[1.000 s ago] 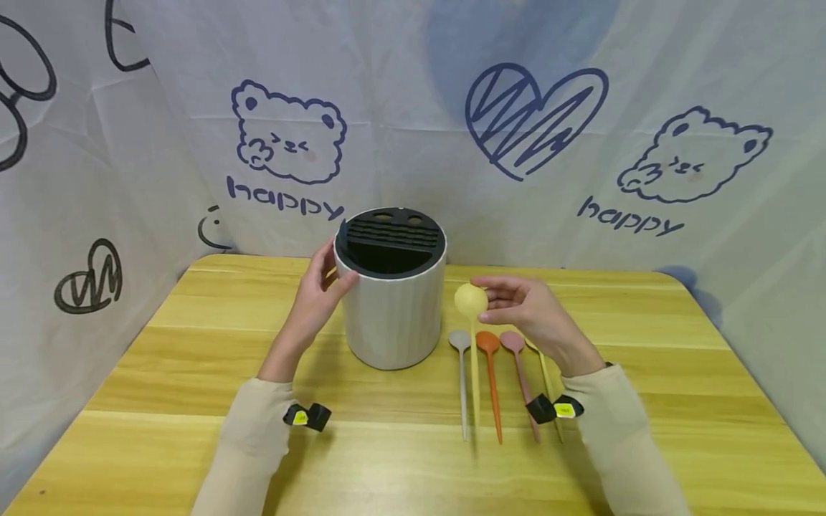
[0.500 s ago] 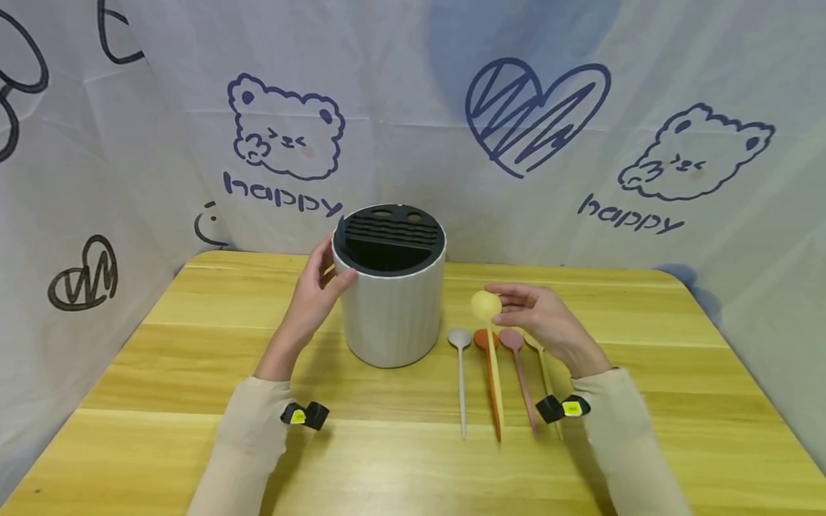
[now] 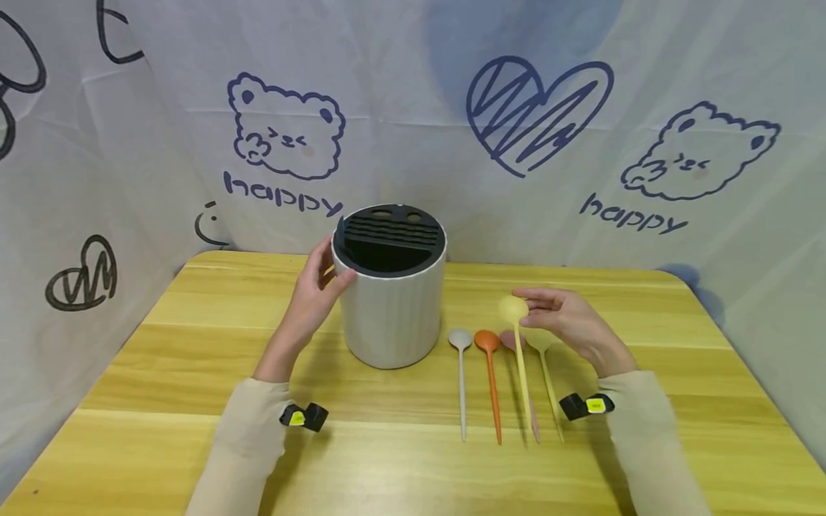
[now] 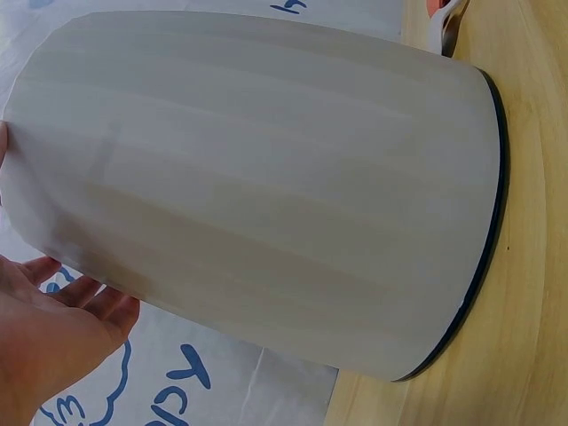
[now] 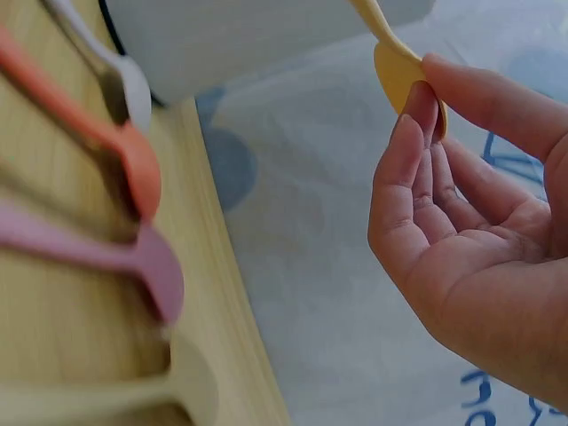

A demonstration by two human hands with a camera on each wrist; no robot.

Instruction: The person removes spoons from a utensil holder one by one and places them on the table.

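Note:
My right hand (image 3: 571, 324) pinches a yellow spoon (image 3: 514, 310) by the edge of its round bowl, with the handle pointing down toward me. The spoon hangs above a pink spoon (image 3: 520, 365) on the table and partly covers it. Thumb and fingertips meet on the bowl in the right wrist view. My left hand (image 3: 311, 304) holds the upper left side of a white ribbed utensil holder (image 3: 393, 322), thumb at the front of its rim, fingers round the far side. The holder stands upright; its black top has an open compartment, slots and two round holes.
A grey-white spoon (image 3: 461, 341), an orange spoon (image 3: 488, 342) and a pale yellow spoon (image 3: 545, 358) lie in a row with the pink one, right of the holder, on the wooden table (image 3: 387, 466). A printed cloth (image 3: 413, 158) hangs behind the table.
My right hand has moved right with the yellow spoon, from near the grey-white spoon, past the orange one, to above the pink one. My left hand stays on the holder.

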